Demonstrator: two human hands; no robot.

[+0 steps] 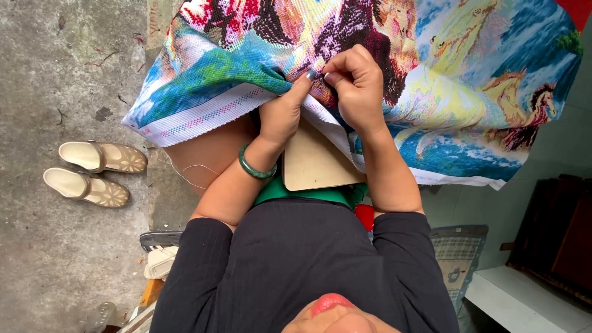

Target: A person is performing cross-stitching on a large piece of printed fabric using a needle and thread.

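Pinching the embroidered cloth [370,68], the right hand [357,92] and left hand [280,114] each keep a closed grip on its fold.

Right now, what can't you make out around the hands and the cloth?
- Needle or thread: too small, head view; right hand fingertips pinch at the cloth, hiding it.
- Left hand palm: tucked under the cloth's folded hem.
- Cloth picture: cut off by the top edge.
- Tan board: upper part covered by cloth and hands.
- Sandals: fully visible.
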